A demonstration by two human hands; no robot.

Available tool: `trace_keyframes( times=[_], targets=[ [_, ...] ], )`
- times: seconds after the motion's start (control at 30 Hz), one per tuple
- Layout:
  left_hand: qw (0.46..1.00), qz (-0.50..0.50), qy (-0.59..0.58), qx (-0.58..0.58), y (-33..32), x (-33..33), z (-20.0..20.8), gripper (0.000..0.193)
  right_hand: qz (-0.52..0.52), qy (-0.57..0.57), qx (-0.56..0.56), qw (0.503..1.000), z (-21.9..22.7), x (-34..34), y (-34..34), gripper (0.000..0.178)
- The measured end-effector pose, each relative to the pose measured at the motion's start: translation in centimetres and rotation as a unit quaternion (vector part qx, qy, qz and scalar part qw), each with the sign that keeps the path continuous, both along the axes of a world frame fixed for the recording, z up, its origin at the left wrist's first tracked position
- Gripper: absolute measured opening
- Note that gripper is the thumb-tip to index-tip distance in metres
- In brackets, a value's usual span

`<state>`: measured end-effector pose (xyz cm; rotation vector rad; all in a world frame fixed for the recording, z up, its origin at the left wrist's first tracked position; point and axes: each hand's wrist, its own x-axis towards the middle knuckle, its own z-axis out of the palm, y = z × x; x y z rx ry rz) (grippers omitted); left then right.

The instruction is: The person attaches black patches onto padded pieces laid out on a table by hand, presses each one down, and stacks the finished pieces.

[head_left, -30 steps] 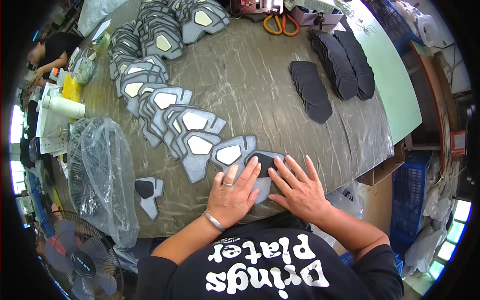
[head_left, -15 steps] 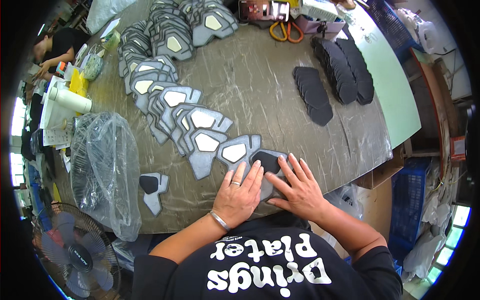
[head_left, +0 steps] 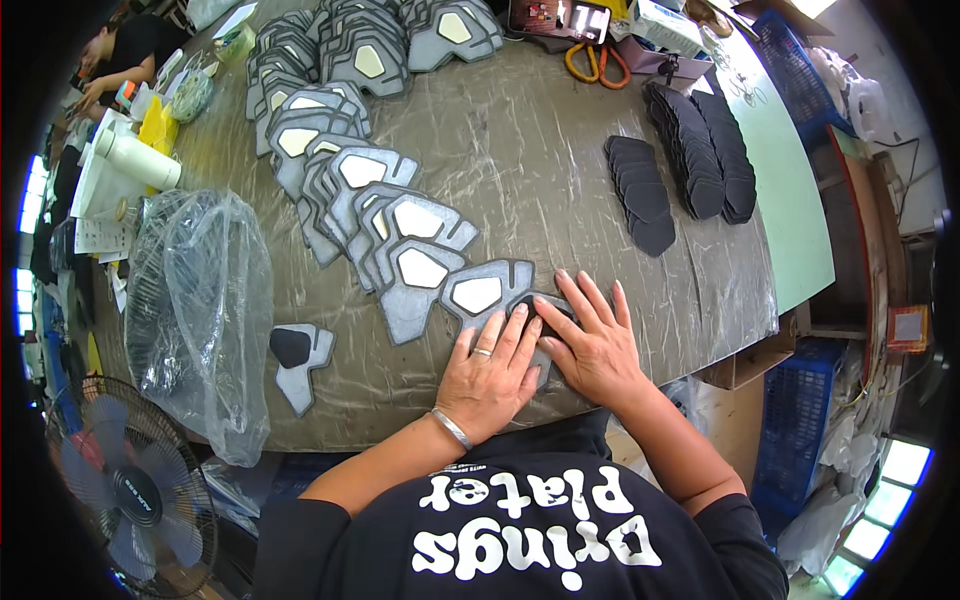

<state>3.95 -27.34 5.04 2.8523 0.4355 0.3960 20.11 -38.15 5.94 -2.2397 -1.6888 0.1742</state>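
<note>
Both my hands lie flat on a grey shaped pad with a black patch (head_left: 544,366) near the table's front edge, mostly covered by them. My left hand (head_left: 487,372), with a ring and a bracelet, has its fingers stretched over the patch. My right hand (head_left: 600,345) is spread, its index fingertip close to the left fingertips. Touching this pad on the left is another grey pad with a white centre (head_left: 477,294). From there a row of overlapping similar pads (head_left: 420,268) runs up the table. One separate pad with a black patch (head_left: 292,346) lies to the left.
Black patches stand in overlapping rows (head_left: 640,190) at right. Orange-handled scissors (head_left: 597,68), a phone (head_left: 560,18) and a box (head_left: 668,62) sit at the far edge. A clear plastic bag (head_left: 200,320) is on the left, above a fan (head_left: 135,495). Another person (head_left: 135,55) sits far left.
My right hand's index finger and thumb have shifted left over the black patch, closer to my left hand. My left hand stays on the pad. The whole view has shifted slightly.
</note>
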Motion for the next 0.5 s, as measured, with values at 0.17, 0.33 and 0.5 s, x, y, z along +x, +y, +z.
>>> trace_keyframes(
  times=[0.17, 0.33, 0.5],
  targets=[
    [1.000, -0.001, -0.001, -0.001, 0.1, -0.1, -0.1, 0.059, -0.033, -0.035, -0.034, 0.998, 0.1, 0.0, -1.6, 0.048],
    [1.000, 0.022, -0.013, -0.012, -0.3, -0.9, -0.8, 0.060, -0.057, 0.039, 0.017, 0.997, -0.6, 0.3, -0.8, 0.049],
    [0.971, 0.021, -0.199, -0.131, -0.6, -0.3, -1.1, 0.072, -0.127, 0.299, 0.077, 0.942, 0.5, 0.7, -2.5, 0.036]
  ],
)
